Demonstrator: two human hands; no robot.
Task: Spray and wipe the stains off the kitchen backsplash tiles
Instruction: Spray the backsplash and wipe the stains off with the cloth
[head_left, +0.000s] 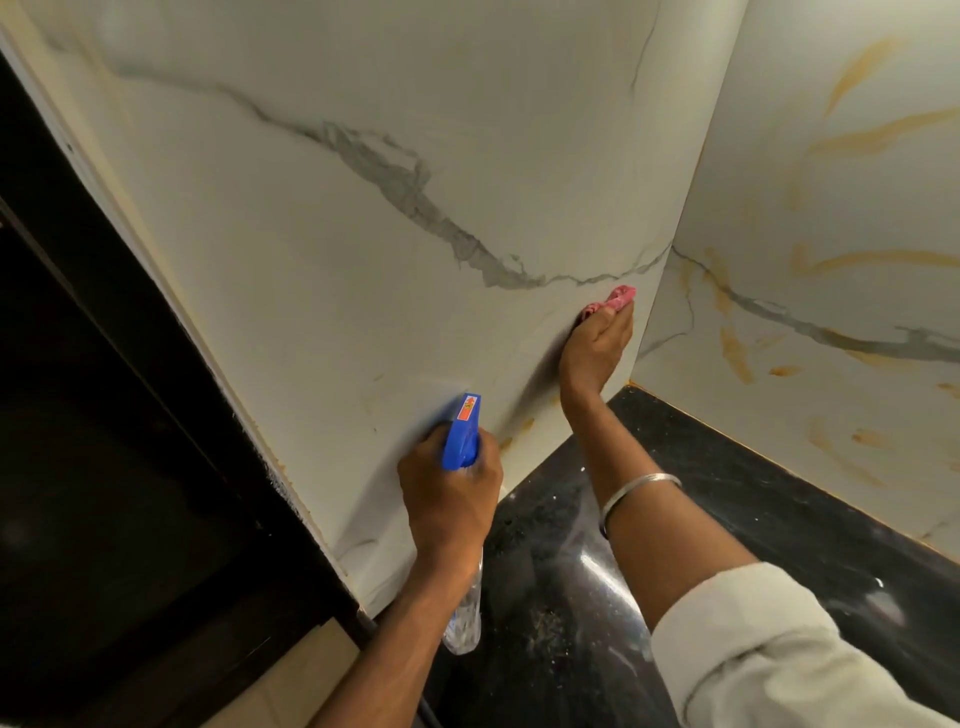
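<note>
Glossy white backsplash tiles (363, 260) carry grey veins; orange-yellow stains (878, 132) streak the right-hand wall; the left hand (449, 501) grips a blue-headed spray bottle (461, 434), nozzle at the tile; the right hand (597, 345) pinches a pink cloth (618, 299) against the tile near the corner, above the black bench (727, 493).

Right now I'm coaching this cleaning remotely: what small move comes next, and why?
Probably wipe the pink cloth down to the orange smears low on the tile: the right hand holds it there above them, and the left hand aims the spray bottle beside them.
</note>
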